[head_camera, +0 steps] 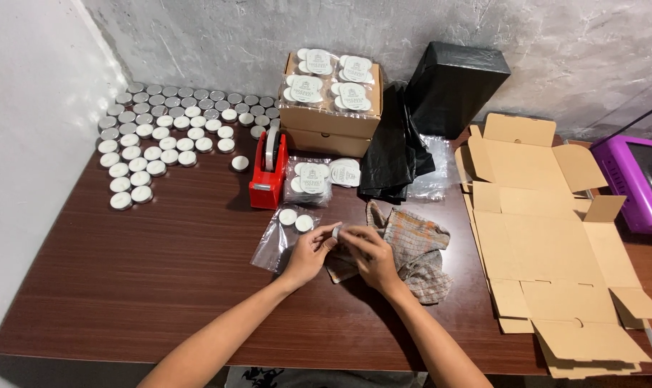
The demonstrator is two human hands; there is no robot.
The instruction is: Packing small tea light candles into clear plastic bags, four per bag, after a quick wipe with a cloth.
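Note:
My left hand [308,253] and my right hand [370,255] meet over the middle of the brown table [161,273], both pinching one small white round tealight [337,232] between the fingertips. Just left of my left hand lies a clear plastic bag [279,241] with two tealights [296,219] at its top end. Under my right hand lies a crumpled checked cloth [416,248].
Several tealights in rows [164,133] fill the back left corner. A red tape dispenser [268,172], bagged tealights [308,179], a cardboard box topped with packs [331,100], black bags [426,108], flat unfolded cartons [548,244] and a purple device [638,179] stand around.

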